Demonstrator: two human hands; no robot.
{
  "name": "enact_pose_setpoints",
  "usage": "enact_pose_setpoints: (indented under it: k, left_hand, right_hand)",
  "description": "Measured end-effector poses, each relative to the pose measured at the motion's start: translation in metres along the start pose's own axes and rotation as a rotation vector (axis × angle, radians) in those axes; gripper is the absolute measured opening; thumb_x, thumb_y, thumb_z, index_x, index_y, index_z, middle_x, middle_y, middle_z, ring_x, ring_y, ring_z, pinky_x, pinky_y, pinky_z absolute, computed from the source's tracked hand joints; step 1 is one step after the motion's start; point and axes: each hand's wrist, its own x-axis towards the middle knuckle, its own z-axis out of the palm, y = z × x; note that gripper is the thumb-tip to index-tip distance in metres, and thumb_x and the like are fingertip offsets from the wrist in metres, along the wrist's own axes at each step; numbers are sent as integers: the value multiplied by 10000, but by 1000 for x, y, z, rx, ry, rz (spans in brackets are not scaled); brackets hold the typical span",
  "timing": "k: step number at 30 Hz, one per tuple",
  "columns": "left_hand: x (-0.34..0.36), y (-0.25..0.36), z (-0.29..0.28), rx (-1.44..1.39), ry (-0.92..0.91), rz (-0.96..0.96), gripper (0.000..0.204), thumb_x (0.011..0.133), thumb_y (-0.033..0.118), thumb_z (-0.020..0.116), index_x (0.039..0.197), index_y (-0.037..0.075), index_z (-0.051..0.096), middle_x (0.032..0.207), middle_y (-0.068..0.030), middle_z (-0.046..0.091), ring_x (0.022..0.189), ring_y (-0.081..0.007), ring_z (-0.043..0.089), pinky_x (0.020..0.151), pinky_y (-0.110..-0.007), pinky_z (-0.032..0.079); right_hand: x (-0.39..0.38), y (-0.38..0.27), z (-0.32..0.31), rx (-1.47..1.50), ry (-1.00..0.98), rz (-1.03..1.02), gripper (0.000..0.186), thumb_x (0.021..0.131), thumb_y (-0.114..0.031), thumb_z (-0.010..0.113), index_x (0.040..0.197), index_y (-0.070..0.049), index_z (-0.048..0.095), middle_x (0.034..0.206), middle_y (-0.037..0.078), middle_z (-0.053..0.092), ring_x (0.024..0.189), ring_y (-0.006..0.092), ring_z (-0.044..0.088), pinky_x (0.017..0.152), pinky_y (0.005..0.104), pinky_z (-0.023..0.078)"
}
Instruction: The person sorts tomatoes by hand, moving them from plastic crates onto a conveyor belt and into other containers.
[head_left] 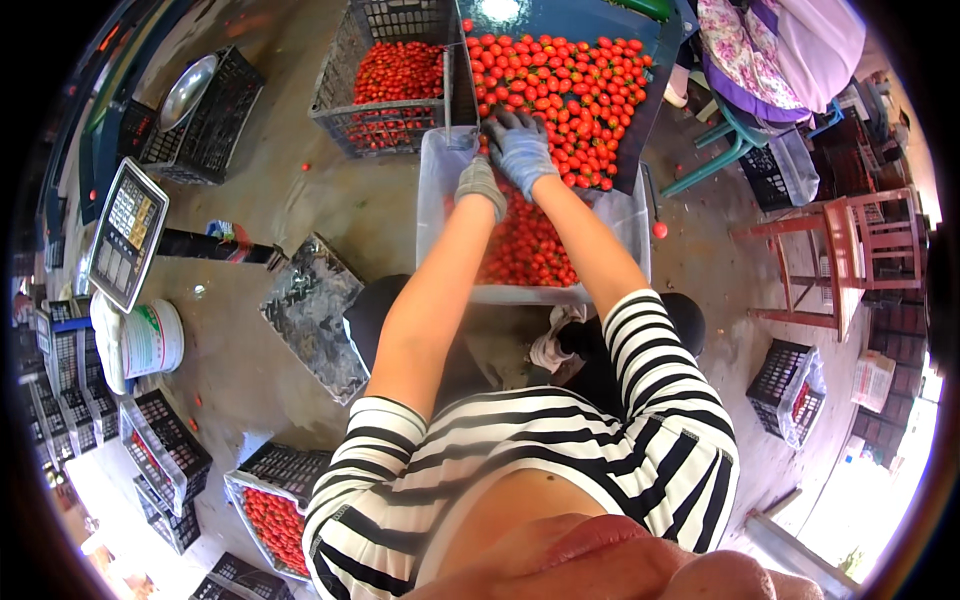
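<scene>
My left hand (479, 178), in a beige-grey glove, is at the lower left corner of a sloping dark sorting tray (644, 112) full of small red tomatoes (574, 126); its fingertips are hidden. My right hand (517, 150), in a blue-grey glove, rests on the tomatoes just right of it, fingers apart and curved. Below both hands sits a lined crate (433, 242) with many tomatoes (525, 250) in it. A dark crate (339, 126) of tomatoes stands at the tray's left.
A scale (126, 232) on a post, a bucket (150, 338) and crates (165, 452) stand left. A dark board (310, 305) lies beside me. At right are a person in floral clothing (740, 45), a green chair (730, 140), a wooden chair (840, 260) and another crate (780, 390).
</scene>
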Motion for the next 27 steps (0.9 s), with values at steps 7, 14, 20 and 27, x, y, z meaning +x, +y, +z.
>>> enact_pose_setpoints:
  k: [7, 14, 20, 27]
  left_hand:
    - [-15, 24, 33, -347, -39, -187, 383, 900, 382, 389, 1060, 64, 531, 965, -101, 562, 825, -222, 533, 683, -334, 451]
    - [-67, 85, 28, -575, 30, -450, 342, 899, 410, 423, 924, 99, 564, 810, -41, 530, 661, -167, 488, 538, -319, 432]
    - [-45, 57, 39, -528, 0, -347, 367, 891, 377, 427, 995, 58, 575, 959, -68, 585, 794, -191, 531, 669, -314, 465]
    - [-28, 49, 46, -505, -61, -401, 161, 870, 317, 487, 887, 175, 561, 724, -2, 517, 710, -207, 500, 745, -513, 442]
  right_hand:
    - [-43, 99, -25, 80, 247, 312, 347, 812, -351, 538, 1115, -189, 590, 1191, 105, 534, 1113, 306, 476, 1023, 492, 254]
    - [-75, 100, -20, -131, -134, 400, 509, 823, -529, 472, 1283, -309, 469, 1400, 137, 323, 1274, 412, 273, 1034, 585, 182]
    - [-73, 70, -33, -67, -153, 319, 488, 813, -468, 524, 1267, -293, 481, 1378, 128, 363, 1235, 385, 346, 1023, 567, 215]
    - [7, 52, -15, -94, 68, 218, 516, 800, -423, 547, 1285, -265, 465, 1401, 157, 300, 1300, 381, 241, 1040, 596, 147]
